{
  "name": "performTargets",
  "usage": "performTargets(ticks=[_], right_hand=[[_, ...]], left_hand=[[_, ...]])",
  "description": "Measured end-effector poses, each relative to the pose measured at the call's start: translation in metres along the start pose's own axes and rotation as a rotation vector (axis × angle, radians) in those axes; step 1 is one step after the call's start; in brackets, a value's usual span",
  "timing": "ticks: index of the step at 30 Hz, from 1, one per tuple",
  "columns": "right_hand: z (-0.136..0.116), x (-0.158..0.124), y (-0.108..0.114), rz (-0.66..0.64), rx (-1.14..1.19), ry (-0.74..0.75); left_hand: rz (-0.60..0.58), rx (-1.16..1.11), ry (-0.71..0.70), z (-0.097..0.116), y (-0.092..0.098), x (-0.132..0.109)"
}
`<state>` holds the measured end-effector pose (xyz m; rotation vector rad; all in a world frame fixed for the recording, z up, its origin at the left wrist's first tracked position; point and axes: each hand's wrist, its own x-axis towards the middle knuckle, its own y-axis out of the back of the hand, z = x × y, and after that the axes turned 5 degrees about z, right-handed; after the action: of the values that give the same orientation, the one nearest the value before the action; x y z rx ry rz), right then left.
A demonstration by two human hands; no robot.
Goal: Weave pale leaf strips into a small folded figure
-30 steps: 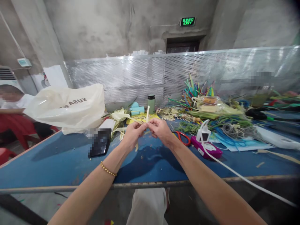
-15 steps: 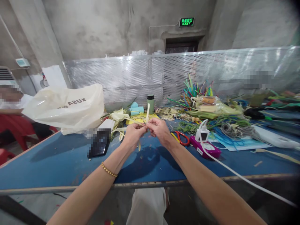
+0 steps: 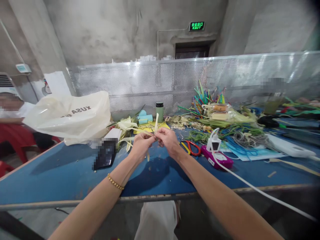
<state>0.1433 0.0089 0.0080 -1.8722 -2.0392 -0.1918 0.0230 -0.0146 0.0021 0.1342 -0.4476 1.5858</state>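
Over the blue table, my two hands meet with their fingertips together. My left hand is closed in a pinch on pale leaf strips. From the other side, my right hand pinches the same strips where they cross. One end stands upright above the fingers, another reaches out to the left, and a short tail hangs below. The exact fold between the fingertips is hidden. Behind my left hand lies a heap of pale leaves. Red-and-yellow-handled scissors lie right of my right hand.
Left are a black phone and a big cream plastic bag. A green bottle stands behind my hands. Right are a purple power strip with a white cable, green cords and a white device. Someone sits far left.
The view has shifted slightly. Both hands keep their pinch on the leaf strips, with the upright end leaning about as before.
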Motion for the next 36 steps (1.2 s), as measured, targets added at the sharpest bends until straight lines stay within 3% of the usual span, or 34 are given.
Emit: performTargets(ticks=[4,11,14,17,21,23,29,36], right_hand=[[-0.001,0.001,0.001,0.032,-0.081,0.025],[-0.005,0.000,0.011,-0.045,-0.397,0.086],[-0.008,-0.002,0.013,-0.014,-0.497,0.126],[-0.012,-0.003,0.014,0.000,-0.523,0.276],[-0.014,-0.004,0.015,-0.216,-0.574,0.373],[-0.013,-0.005,0.014,-0.262,-0.589,0.375],[-0.009,-0.007,0.013,-0.222,-0.593,0.320],[-0.010,-0.009,0.010,-0.185,-0.555,0.388]], left_hand=[[-0.111,-0.043,0.027,0.002,0.007,0.002],[-0.024,-0.030,0.062,0.006,0.012,0.005],[0.014,0.005,0.042,0.008,0.012,0.005],[0.041,0.040,0.006,0.009,0.013,0.005],[0.027,0.098,-0.066,0.011,0.016,0.005],[-0.002,0.143,-0.104,0.012,0.017,0.006],[-0.041,0.170,-0.109,0.015,0.015,0.005],[-0.058,0.067,-0.128,0.020,0.012,0.001]])
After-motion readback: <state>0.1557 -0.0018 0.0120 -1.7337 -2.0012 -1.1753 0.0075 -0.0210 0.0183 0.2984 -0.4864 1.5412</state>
